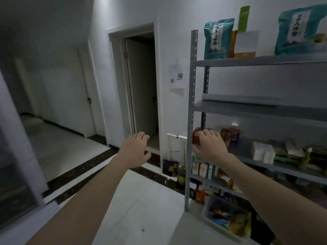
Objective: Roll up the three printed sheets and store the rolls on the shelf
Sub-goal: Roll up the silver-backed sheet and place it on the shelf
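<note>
Both empty: left hand (137,149) loosely spread, left of the grey perforated-steel shelf unit (247,110); right hand (209,145) relaxed before its front post (192,89). Apparently one pale rolled sheet (238,98) along its second board, though blurred. Best to slide later rolls in lengthwise, clear of that post; open floor (145,200) left.

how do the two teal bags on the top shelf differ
The left teal printed pouch shows whole; the right teal printed pouch is cut by the picture's edge. The left stands beside an orange-brown packet; the right stands apart from it. The right looks larger here. Both stand on the grey metal top shelf, with pale labels bearing dark characters.
</note>
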`<state>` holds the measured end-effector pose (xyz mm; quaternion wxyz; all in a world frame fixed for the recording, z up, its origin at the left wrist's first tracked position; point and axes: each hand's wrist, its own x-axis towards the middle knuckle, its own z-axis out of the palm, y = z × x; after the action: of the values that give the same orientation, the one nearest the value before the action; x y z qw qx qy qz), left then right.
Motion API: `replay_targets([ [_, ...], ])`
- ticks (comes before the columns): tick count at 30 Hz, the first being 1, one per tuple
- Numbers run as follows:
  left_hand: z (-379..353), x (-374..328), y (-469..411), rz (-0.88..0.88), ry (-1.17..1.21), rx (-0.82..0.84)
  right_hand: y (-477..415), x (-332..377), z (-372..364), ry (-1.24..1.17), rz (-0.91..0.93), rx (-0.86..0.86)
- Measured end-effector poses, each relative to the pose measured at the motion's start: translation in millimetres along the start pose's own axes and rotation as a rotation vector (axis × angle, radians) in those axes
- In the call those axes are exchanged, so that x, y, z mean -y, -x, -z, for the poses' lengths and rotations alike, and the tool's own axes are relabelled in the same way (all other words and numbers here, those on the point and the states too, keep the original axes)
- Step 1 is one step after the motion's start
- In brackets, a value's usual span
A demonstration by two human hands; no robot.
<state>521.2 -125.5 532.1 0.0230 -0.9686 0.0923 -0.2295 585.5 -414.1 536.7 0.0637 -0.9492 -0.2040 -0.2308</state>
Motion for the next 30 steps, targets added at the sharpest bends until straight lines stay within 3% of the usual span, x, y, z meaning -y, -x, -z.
replay_targets([
  [9, 78.2, 95.6, 155.9, 0.316, -0.132, 0.002, -4.4, 177.2, 8.4, -0.149, 0.249, 0.016],
  [18, 190.4, 186.5, 384.9, 0.619, -0.342, 0.086, 59.1, 429.5, 40.2, -0.322, 0.56, 0.012],
  [24, 256.5, 211.9, 534.0, 0.783, -0.419, 0.148, 134.8, 575.6, 68.7, -0.419, 0.78, 0.036],
  [30, 294.0, 206.2, 634.2, 0.94, -0.488, 0.165, 198.3, 662.7, 93.0, -0.482, 0.947, 0.039],
])
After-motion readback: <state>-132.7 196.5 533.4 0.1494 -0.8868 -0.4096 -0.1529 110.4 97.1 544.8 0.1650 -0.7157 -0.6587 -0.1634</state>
